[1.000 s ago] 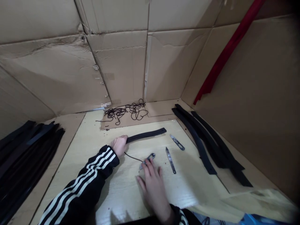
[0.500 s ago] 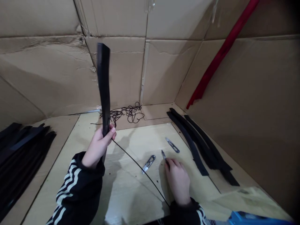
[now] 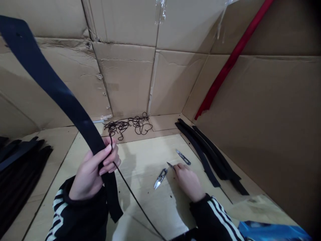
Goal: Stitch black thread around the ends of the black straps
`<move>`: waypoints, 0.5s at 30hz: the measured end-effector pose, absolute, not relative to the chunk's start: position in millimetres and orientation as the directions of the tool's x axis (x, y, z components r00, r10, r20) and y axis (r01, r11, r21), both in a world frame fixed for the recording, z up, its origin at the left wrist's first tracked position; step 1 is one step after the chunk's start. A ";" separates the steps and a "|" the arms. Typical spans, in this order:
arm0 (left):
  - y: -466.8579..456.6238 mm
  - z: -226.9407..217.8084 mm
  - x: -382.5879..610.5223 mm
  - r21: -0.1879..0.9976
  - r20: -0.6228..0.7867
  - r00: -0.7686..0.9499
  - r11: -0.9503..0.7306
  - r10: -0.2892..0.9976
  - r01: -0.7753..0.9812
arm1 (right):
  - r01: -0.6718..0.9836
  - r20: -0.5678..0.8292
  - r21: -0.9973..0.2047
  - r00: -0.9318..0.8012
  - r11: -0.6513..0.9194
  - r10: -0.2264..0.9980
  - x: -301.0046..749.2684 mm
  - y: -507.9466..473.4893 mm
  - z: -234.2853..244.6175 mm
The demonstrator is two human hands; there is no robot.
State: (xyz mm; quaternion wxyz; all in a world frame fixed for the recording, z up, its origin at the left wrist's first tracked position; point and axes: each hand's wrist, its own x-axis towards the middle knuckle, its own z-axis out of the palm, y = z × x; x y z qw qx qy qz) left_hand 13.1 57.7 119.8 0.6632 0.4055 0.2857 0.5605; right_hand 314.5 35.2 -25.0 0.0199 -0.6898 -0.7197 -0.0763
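Observation:
My left hand [image 3: 96, 164] is closed around a long, flat black strip [image 3: 60, 93], which slants up to the far left and hangs below the fist. A thin dark cord [image 3: 135, 197] also passes through those fingers, running down to the bottom edge. On the tabletop, my right hand [image 3: 188, 182] is closed on a small pointed metal tool [image 3: 171, 165]; only its tip shows. Left of that hand lies one pair of thread snips [image 3: 160, 179] with parted blades. Another pair of thread snips [image 3: 183, 157] rests just beyond it.
Cardboard walls [image 3: 127, 80] enclose the pale tabletop [image 3: 140, 150]. Tangled dark cord [image 3: 125, 125] lies at the back. Black strips are piled at left [image 3: 22, 170] and several more strips [image 3: 213, 154] lie at right. A red band [image 3: 230, 63] hangs on the right wall; blue plastic [image 3: 271, 231] is at lower right.
The black strip has turned from upright and edge-on to slanting left with its broad face showing. My left hand has moved slightly left and down, while the right remains near the snips.

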 end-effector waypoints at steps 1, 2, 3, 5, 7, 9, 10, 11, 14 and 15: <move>58.0 121.2 11.7 0.857 0.067 0.182 0.037 0.981 -0.515 | 0.997 0.149 0.070 -0.033 0.023 0.988 319.8 36.8 -22.4; 58.3 122.2 10.4 0.857 0.061 0.161 0.031 0.985 -0.514 | 0.998 0.171 0.058 -0.009 -0.001 0.985 326.1 38.7 -19.8; 58.6 122.8 9.1 0.859 0.060 0.150 0.025 0.987 -0.512 | 0.998 0.197 0.045 0.022 -0.031 0.980 332.9 41.0 -17.3; 58.4 123.4 6.4 0.864 0.072 0.144 0.010 0.987 -0.503 | 0.996 0.241 0.020 0.075 -0.082 0.968 346.8 46.4 -13.5; 57.4 123.4 4.3 0.875 0.075 0.146 0.005 0.986 -0.483 | 0.996 0.258 -0.005 0.091 -0.093 0.962 358.3 51.6 -12.2; 56.3 123.0 3.0 0.885 0.069 0.155 0.011 0.986 -0.465 | 0.997 0.258 -0.028 0.078 -0.073 0.963 363.7 54.5 -13.4; 55.9 122.5 2.6 0.890 0.065 0.160 0.016 0.985 -0.456 | 0.998 0.252 -0.038 0.058 -0.050 0.966 363.1 54.4 -14.5; 55.7 122.0 2.5 0.894 0.063 0.169 0.020 0.984 -0.448 | 0.999 0.240 -0.048 0.024 -0.013 0.971 360.1 53.2 -15.8; 55.1 120.1 2.6 0.907 0.050 0.180 0.031 0.982 -0.420 | 0.981 0.174 -0.073 -0.163 0.178 0.971 337.8 42.2 -18.5; 54.8 119.5 2.8 0.910 0.041 0.180 0.037 0.983 -0.412 | 0.966 0.155 -0.079 -0.231 0.245 0.961 327.5 37.0 -19.3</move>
